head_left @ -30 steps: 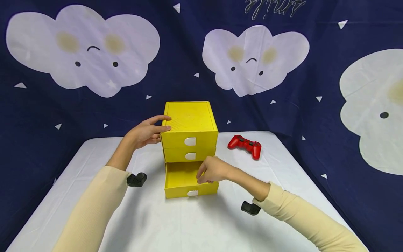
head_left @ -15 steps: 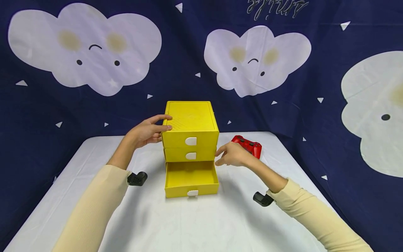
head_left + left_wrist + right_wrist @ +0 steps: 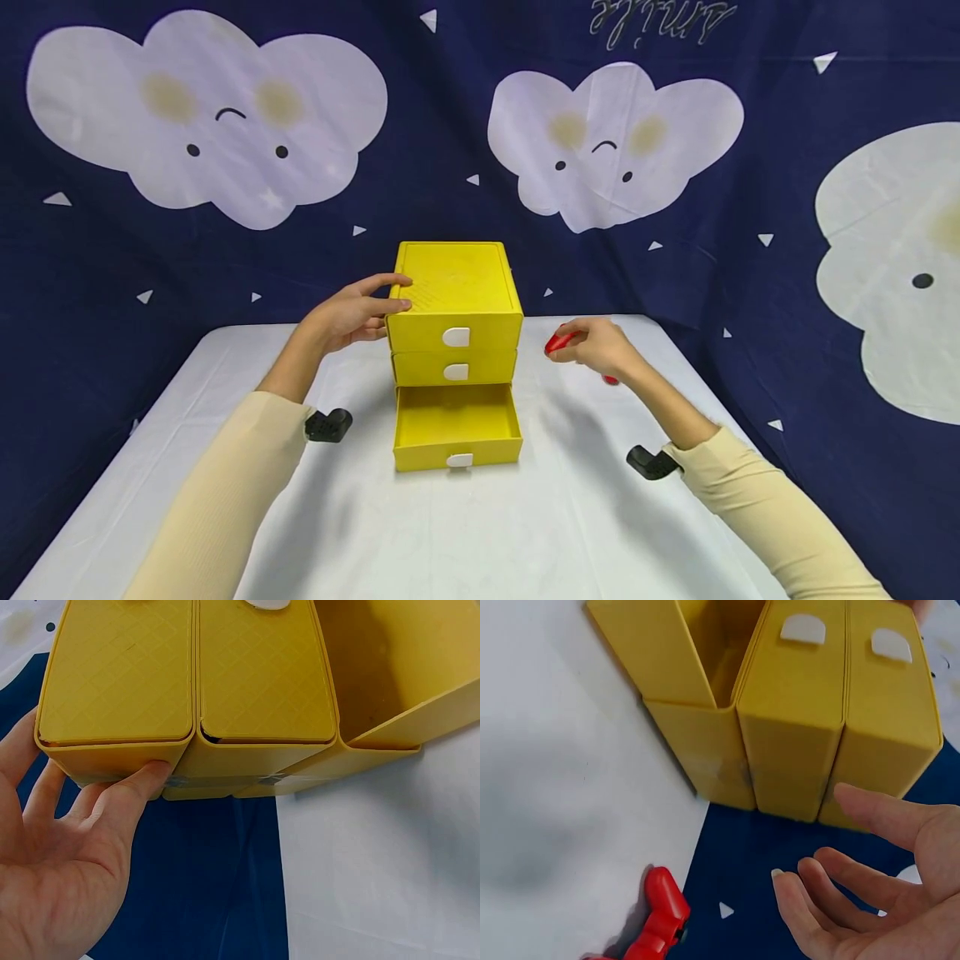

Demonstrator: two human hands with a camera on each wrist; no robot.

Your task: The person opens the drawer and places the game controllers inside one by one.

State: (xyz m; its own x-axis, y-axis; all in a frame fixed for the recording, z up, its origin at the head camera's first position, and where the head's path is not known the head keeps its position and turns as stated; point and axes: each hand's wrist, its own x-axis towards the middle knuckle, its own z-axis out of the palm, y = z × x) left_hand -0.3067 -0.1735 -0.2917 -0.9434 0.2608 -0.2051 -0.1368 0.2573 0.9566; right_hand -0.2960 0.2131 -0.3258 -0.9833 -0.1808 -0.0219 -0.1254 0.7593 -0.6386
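The right hand [image 3: 596, 346] has thumb and fingers apart, near the red plastic game controller [image 3: 664, 900], which lies at three o'clock from the yellow plastic three-drawer unit [image 3: 453, 275]. The left hand [image 3: 341, 317], fingers extended, rests on the unit's ten o'clock edge. The yellow bottom drawer [image 3: 487, 454] is pulled out toward six o'clock above the white-covered table [image 3: 450, 533].

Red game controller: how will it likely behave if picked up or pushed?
The red game controller is probably stiff: it looks like a moulded shell. Pushed, it may slide or pivot rather than roll, since its shape is winged, not round, on the white table. Could be slightly slippery, as the surface looks smooth.
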